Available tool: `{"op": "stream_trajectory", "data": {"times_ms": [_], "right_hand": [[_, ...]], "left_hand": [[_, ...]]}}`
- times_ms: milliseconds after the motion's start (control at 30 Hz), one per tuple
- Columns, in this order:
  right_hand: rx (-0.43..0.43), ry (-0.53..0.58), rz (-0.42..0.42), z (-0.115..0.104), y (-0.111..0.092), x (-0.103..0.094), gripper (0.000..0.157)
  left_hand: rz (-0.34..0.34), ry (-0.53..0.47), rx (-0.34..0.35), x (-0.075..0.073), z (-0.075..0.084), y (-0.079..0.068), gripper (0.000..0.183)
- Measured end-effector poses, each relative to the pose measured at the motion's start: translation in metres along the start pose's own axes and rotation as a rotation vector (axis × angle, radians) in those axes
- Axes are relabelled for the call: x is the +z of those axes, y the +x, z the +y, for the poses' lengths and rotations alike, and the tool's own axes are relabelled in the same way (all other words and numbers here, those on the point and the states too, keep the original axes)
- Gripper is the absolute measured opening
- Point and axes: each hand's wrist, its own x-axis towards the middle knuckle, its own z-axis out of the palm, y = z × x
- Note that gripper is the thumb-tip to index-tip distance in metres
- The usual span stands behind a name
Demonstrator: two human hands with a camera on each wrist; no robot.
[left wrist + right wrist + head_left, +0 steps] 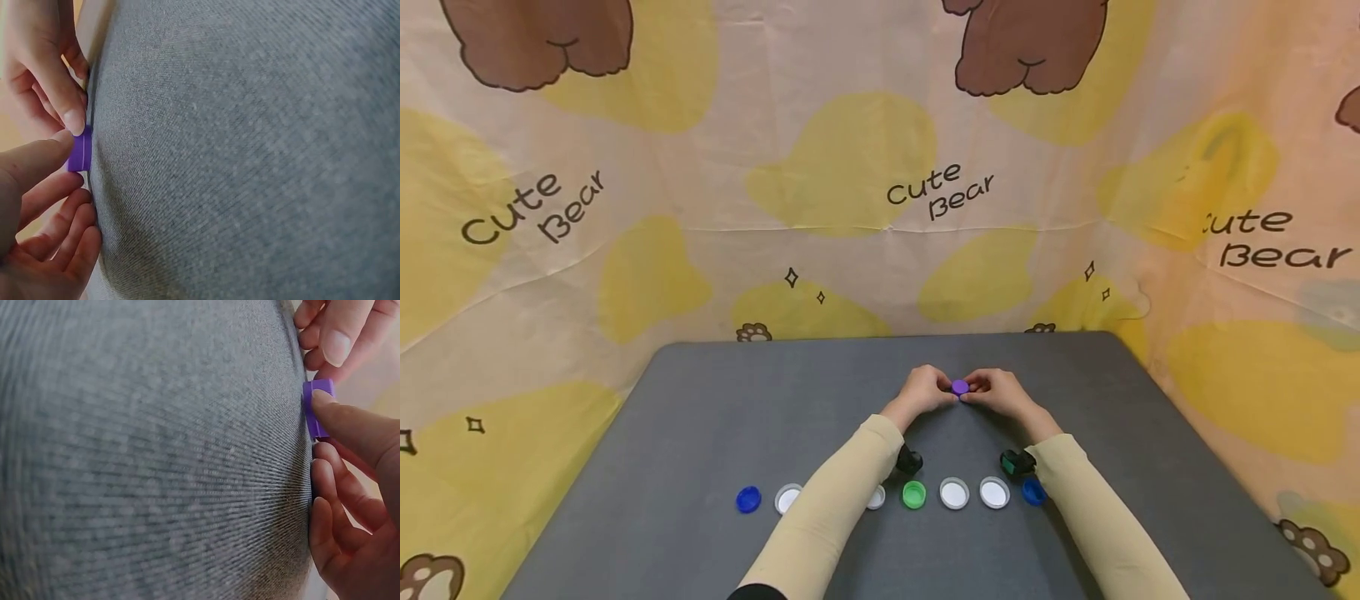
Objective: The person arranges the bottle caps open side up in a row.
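Note:
A small purple bottle cap (960,387) sits on the grey table near its far edge, between my two hands. From the left side, my left hand (927,389) pinches it between thumb and index finger. My right hand (997,392) grips the cap from the opposite side, thumb in front and index finger behind. In the left wrist view, the purple cap (80,150) shows its side wall, low against the cloth surface. The right wrist view shows my right thumb (350,419) lying across the cap (317,422). Fingers partly cover it in both wrist views.
Nearer me, a row of caps lies on the table (700,433): a blue cap (748,499), several white caps (954,493), a green cap (913,494) and another blue cap (1033,492). My sleeves partly hide some. A patterned curtain (850,192) hangs behind the table.

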Motion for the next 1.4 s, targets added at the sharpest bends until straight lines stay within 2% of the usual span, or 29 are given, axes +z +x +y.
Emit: {"op": "stream_trajectory", "data": {"times_ms": [400, 867, 1067, 1400], "right_hand": [[-0.013, -0.017, 0.014, -0.005, -0.003, 0.002, 0.028], [-0.029, -0.031, 0.022, -0.017, -0.009, -0.004, 0.028], [-0.053, -0.030, 0.014, -0.024, -0.016, -0.010, 0.031], [-0.110, -0.036, 0.020, -0.031, -0.033, -0.021, 0.029]], "left_hand": [[0.011, 0.033, 0.028, 0.001, -0.001, -0.002, 0.022], [0.093, -0.034, 0.021, 0.002, 0.005, -0.007, 0.020], [0.109, -0.070, 0.062, 0.001, 0.007, -0.011, 0.021], [0.094, -0.084, 0.136, 0.001, 0.017, -0.024, 0.022]]}}
